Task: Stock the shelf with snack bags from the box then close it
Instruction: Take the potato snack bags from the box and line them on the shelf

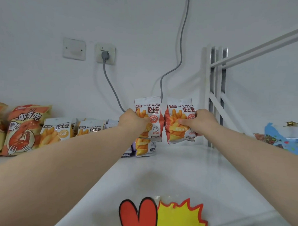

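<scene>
One snack bag (154,111) in left hand (133,120), second snack bag (177,114) in right hand (202,122).

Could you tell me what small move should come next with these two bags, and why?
Probably lower both to the shelf, extending the row. The left hand grips the left bag, the right hand the right bag; both hang upright above the shelf, bare under the right bag.

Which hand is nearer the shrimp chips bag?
Left. The left hand grips a fries bag right of the shrimp chips bag; the right hand, gripping a second fries bag, is farther right.
</scene>
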